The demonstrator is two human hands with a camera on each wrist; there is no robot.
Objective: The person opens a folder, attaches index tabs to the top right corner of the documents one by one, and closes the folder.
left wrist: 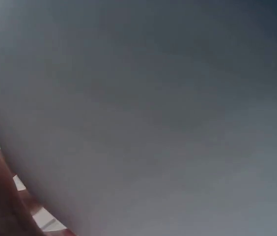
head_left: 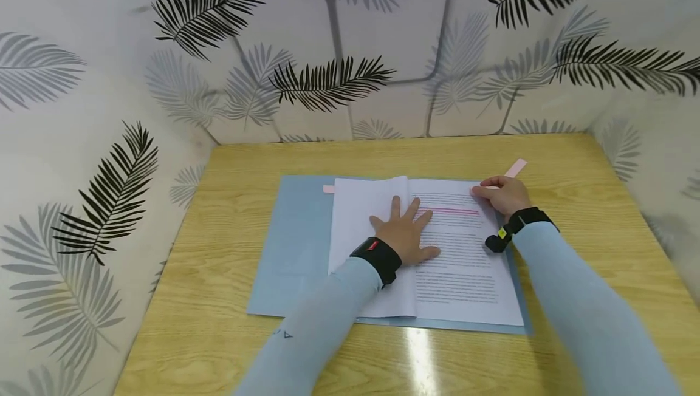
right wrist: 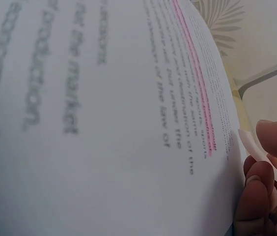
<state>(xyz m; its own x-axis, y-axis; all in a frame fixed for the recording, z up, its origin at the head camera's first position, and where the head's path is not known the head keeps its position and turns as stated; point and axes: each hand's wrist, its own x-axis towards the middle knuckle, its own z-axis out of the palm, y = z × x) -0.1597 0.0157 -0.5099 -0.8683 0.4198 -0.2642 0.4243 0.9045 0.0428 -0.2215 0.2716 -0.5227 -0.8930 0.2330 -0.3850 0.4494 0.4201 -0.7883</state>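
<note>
A blue folder (head_left: 298, 244) lies open on the table with a sheaf of white printed pages (head_left: 456, 274) in it. Two lines of the right page carry a pink highlight (head_left: 448, 210). My left hand (head_left: 404, 238) rests spread on the pages near the fold, fingers straight. At the right page's upper right edge, my right hand (head_left: 505, 194) pinches a pale pink paper strip (right wrist: 261, 155), whose far end sticks out beyond the fingers. Another pink tab (head_left: 328, 189) shows at the turned page's upper left edge. A blurred pale surface fills most of the left wrist view.
The wooden table (head_left: 213, 274) extends around the folder and reflects light at its front. Behind it and at its sides stand walls covered with leaf patterns (head_left: 333, 83). Both wrists wear black straps (head_left: 377, 256).
</note>
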